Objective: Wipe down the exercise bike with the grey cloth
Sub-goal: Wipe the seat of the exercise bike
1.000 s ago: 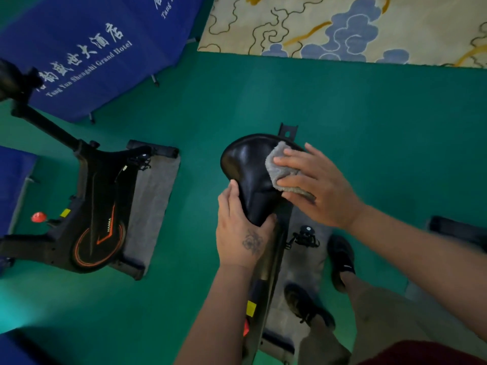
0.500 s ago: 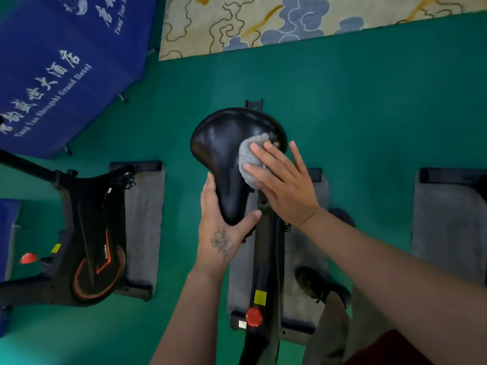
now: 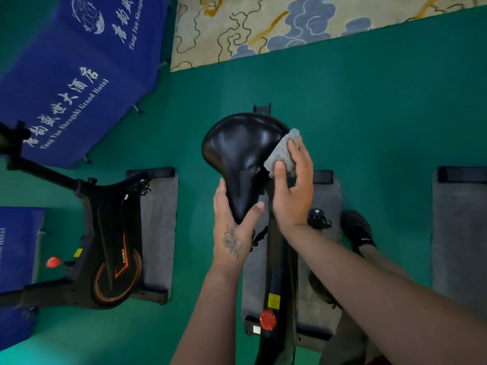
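We look straight down on the black seat (image 3: pixel 242 154) of the exercise bike (image 3: pixel 276 259), which stands in the middle on a grey mat (image 3: pixel 324 206) on the green floor (image 3: pixel 369 114). The grey cloth (image 3: pixel 283 154) is pushed against the right edge of the seat. Part of the cloth is hidden under our right hand (image 3: pixel 293 191), and the bottom of the bike is cut off at the edge, so we cannot see its pedals well. Our right hand holds the cloth with the thumb on the seat side and the fingers curled over the outer side. Our left hand (image 3: pixel 233 222) cups the thin front tip of the seat, fingers on the left side and thumb on the right. Both arms reach in from below. A red knob (image 3: pixel 268 320) sits low on the bike frame. A black shoe (image 3: pixel 357 229) stands just beside the mat on the right. Another bike (image 3: pixel 110 246) stands on its own mat to the left. A blue cloth with white writing (image 3: pixel 66 101) fills the top left, and a patterned rug (image 3: pixel 290 27) lies at the top.
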Available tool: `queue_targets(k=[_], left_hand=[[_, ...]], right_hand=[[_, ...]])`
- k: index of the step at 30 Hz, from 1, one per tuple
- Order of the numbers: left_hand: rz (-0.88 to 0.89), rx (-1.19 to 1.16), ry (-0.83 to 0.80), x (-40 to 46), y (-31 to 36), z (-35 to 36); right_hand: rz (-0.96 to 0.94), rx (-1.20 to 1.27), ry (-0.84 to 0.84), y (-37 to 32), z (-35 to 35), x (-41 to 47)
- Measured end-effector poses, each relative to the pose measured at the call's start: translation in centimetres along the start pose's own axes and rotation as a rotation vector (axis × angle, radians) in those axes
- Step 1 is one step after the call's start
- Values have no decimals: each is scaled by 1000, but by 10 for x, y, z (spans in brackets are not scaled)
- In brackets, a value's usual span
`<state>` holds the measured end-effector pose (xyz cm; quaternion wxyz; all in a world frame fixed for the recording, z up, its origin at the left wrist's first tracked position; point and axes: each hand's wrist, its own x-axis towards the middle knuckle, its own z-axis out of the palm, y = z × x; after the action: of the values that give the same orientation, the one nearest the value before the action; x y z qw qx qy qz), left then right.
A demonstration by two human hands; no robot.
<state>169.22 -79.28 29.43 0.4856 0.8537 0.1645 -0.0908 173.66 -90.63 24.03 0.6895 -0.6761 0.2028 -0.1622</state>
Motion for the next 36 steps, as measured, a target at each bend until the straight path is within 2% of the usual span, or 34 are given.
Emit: queue_targets(k=[3,7,12,18,23,30,36], left_hand=[[1,59,100,9,12,6],[-48,308,227,36,31,23],[-139,458,204,58,57,29],[-152,574,262,67,59,32],[-149,604,284,68,58,30],[-186,618,309,71,54,32],[-203,603,293,72,56,30]], right_hand=[[6,-50,-118,-3,-18,38],[161,-135,-396,-13,-24,113],[235,-106,-702,-13,-39,160],[252,-100,-788,-14,-53,164],[249,-146,-863,-20,-19,187],[102,-396,-1184,-45,51,220],[70,-410,-1324,-50,28,242]])
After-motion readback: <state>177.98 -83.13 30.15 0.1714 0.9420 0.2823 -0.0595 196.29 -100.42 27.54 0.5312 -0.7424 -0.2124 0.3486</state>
